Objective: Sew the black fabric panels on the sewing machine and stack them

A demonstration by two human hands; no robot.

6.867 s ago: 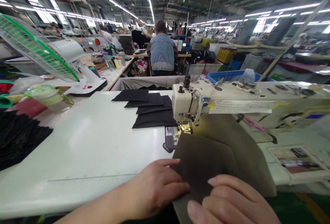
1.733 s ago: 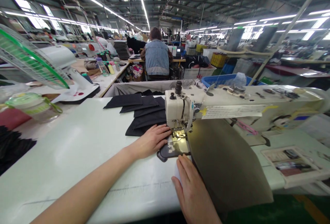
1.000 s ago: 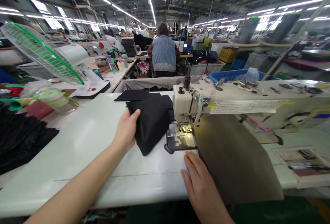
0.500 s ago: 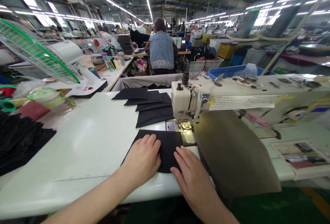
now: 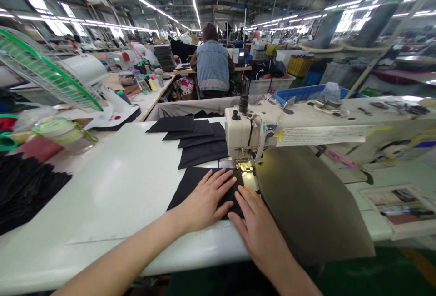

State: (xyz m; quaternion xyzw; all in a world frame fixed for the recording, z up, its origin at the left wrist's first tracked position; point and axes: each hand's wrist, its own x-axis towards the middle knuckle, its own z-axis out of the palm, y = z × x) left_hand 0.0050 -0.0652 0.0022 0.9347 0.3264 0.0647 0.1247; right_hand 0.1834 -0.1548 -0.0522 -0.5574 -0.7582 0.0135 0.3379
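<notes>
Black fabric [image 5: 186, 188] under flat hands [image 5: 211, 196]

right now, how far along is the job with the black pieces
Partway, it seems. The overlapping black pieces beside the sewing machine look done, though no seams are readable. In work is one flat black piece, under the left hand, the right hand at its edge. The dark pile at far left may be what remains.
</notes>
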